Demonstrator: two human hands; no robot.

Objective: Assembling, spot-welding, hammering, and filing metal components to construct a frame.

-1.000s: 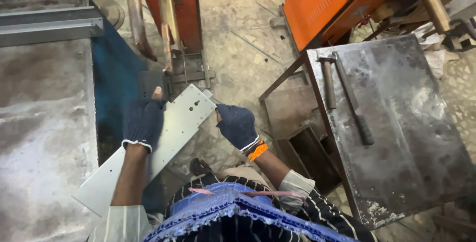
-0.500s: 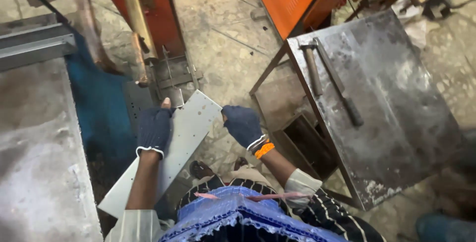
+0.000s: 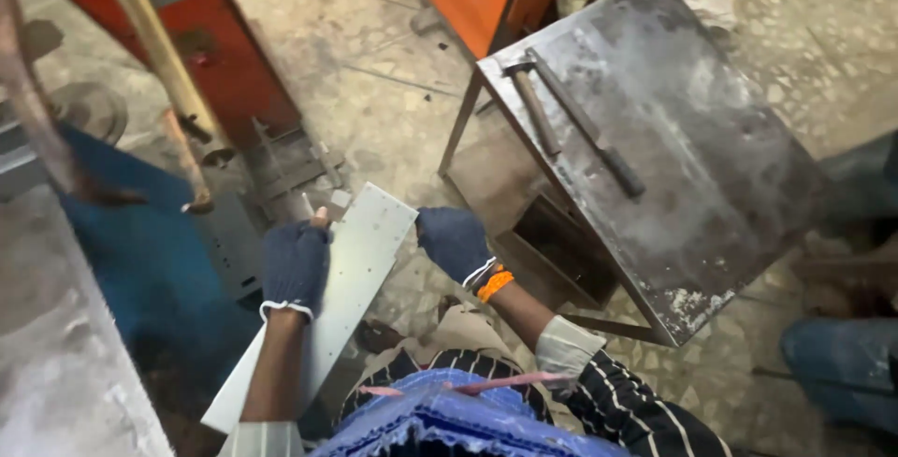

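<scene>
A long, pale metal strip [image 3: 348, 279] is held between both gloved hands, above the floor and in front of the person's lap. The left hand [image 3: 295, 265] is laid flat over the strip's left edge, fingers pressed together on its face and the thumb raised at the edge; whether anything is curled beneath cannot be told. The right hand [image 3: 454, 240] is closed into a loose fist just beside the strip's upper right corner — whether the corner is pinched or merely touched is hidden by the glove.

The step in hand is judged to be the carrying and aiming of the strip toward the small metal fixture [image 3: 290, 172] that stands just beyond the left hand, at the foot of the orange-red machine frame [image 3: 210, 55]. The next move would call for the far end to be kept level and lined up with that fixture, with the grip kept steady on both edges so that the strip does not twist.

The strip's long axis runs diagonally — its near end low and to the left of the left forearm, its far end pointing up and to the right, away from the body. Well to the right of the right hand a steel counter [image 3: 692, 167] is seen, with a hammer [image 3: 533, 106] and a dark rod [image 3: 589, 125] lying on it.
</scene>
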